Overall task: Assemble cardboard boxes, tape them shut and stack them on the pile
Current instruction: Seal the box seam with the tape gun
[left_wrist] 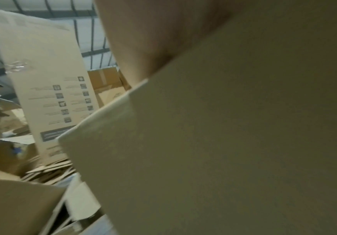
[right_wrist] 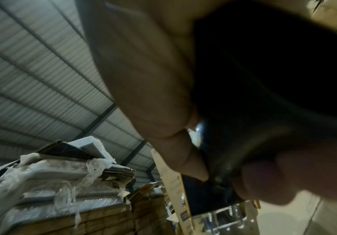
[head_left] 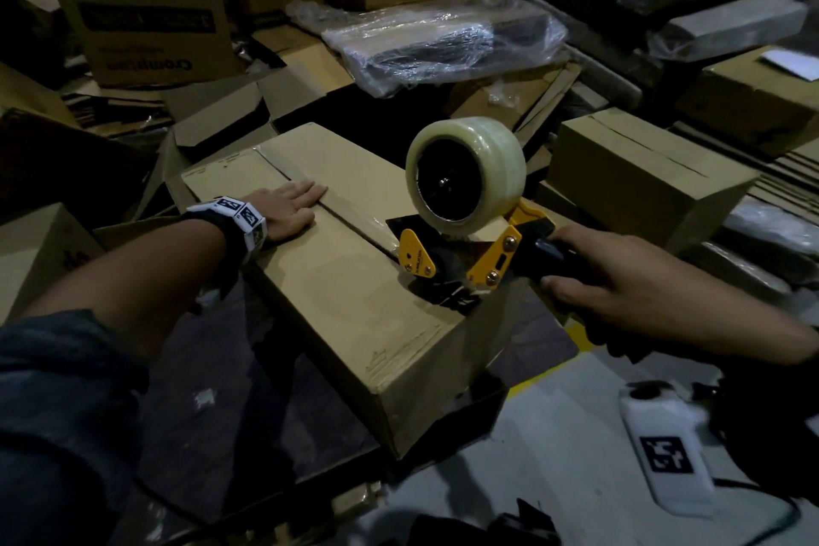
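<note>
A long brown cardboard box [head_left: 354, 306] lies in front of me with its top flaps closed and clear tape along the far part of the seam. My left hand [head_left: 290, 204] lies flat on the left flap, fingers straight, beside the seam. My right hand [head_left: 620, 284] grips the black handle of a yellow tape dispenser [head_left: 465, 253] carrying a big roll of clear tape [head_left: 465, 177]. The dispenser's front sits on the seam near the box's right end. In the left wrist view the box's flap [left_wrist: 223, 143] fills the frame. In the right wrist view my fingers [right_wrist: 149, 79] wrap the dark handle [right_wrist: 264, 79].
A taped box [head_left: 642, 186] stands at the right. Flattened cartons, a printed box [head_left: 146, 4] and a plastic-wrapped bundle [head_left: 443, 44] crowd the back. A white tagged device [head_left: 664, 452] lies on the pale floor at the lower right.
</note>
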`<action>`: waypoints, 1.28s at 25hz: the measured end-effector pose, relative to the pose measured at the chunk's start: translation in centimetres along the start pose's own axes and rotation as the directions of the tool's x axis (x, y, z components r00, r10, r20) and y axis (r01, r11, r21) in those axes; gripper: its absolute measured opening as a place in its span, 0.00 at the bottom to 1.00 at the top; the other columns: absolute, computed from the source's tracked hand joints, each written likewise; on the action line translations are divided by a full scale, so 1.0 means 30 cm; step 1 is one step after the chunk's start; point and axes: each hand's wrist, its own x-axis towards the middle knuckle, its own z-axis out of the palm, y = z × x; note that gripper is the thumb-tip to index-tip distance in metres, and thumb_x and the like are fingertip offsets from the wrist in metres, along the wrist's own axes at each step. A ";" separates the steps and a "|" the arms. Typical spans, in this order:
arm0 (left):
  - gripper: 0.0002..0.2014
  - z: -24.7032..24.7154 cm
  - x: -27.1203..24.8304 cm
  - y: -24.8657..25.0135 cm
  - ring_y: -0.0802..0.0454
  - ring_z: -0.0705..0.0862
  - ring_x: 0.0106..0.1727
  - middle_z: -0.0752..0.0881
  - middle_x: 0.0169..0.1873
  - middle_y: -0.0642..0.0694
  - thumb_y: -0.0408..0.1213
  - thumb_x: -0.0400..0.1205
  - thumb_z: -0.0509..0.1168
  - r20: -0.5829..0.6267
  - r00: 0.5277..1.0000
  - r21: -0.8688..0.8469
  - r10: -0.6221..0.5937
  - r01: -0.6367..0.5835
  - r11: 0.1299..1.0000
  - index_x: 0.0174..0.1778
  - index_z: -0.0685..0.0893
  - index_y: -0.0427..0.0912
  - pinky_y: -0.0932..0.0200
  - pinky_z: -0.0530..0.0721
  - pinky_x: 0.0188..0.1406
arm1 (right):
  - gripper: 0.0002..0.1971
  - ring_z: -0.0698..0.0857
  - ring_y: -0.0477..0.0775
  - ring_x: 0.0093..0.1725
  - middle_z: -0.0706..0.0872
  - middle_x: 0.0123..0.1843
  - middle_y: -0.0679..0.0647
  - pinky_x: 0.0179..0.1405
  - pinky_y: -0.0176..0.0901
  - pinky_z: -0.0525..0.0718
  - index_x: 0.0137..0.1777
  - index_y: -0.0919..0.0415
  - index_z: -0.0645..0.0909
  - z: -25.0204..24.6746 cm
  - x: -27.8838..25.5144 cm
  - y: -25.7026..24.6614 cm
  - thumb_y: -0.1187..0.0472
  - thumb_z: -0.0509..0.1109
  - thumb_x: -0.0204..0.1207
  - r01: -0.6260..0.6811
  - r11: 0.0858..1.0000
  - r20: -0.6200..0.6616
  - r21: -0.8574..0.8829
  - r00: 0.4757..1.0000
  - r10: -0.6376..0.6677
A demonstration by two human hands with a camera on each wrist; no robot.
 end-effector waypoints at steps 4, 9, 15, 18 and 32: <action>0.31 -0.012 -0.077 0.122 0.50 0.46 0.86 0.43 0.85 0.44 0.49 0.87 0.42 -0.061 0.997 -0.020 0.056 -0.057 0.998 0.86 0.42 0.46 0.56 0.50 0.81 | 0.12 0.89 0.59 0.36 0.86 0.46 0.59 0.29 0.57 0.90 0.63 0.47 0.74 -0.003 0.006 0.014 0.50 0.65 0.80 0.020 0.999 0.018 0.028 1.000 -0.020; 0.36 -0.018 -0.184 0.354 0.51 0.50 0.85 0.49 0.85 0.44 0.55 0.81 0.42 -0.123 0.914 -0.054 0.386 -0.395 0.917 0.86 0.50 0.45 0.51 0.50 0.84 | 0.10 0.89 0.59 0.37 0.87 0.46 0.58 0.31 0.56 0.91 0.62 0.48 0.74 -0.004 0.013 0.039 0.52 0.66 0.83 0.038 0.999 0.019 0.028 0.999 -0.039; 0.47 -0.022 -0.305 0.492 0.49 0.51 0.84 0.44 0.85 0.48 0.76 0.73 0.46 -0.015 0.906 -0.164 0.424 -0.421 0.892 0.84 0.41 0.55 0.41 0.55 0.83 | 0.10 0.89 0.53 0.30 0.87 0.45 0.58 0.27 0.52 0.90 0.62 0.53 0.74 -0.006 0.020 0.083 0.53 0.65 0.85 0.079 0.996 0.002 0.029 0.997 -0.079; 0.58 -0.018 -0.352 0.565 0.51 0.38 0.85 0.32 0.84 0.51 0.86 0.62 0.42 0.093 0.949 -0.182 0.302 -0.282 0.942 0.82 0.30 0.57 0.36 0.44 0.83 | 0.11 0.89 0.52 0.30 0.87 0.45 0.58 0.24 0.44 0.86 0.63 0.54 0.73 -0.008 0.031 0.099 0.53 0.66 0.85 0.096 0.995 0.005 0.031 0.995 -0.096; 0.57 0.026 -0.356 0.626 0.52 0.34 0.84 0.33 0.84 0.48 0.76 0.67 0.47 -0.078 0.997 -0.151 -0.015 0.003 0.988 0.85 0.35 0.46 0.35 0.43 0.82 | 0.09 0.91 0.58 0.33 0.86 0.46 0.61 0.27 0.57 0.91 0.62 0.58 0.72 -0.002 0.027 0.023 0.55 0.63 0.87 0.132 0.991 -0.038 0.038 0.991 -0.130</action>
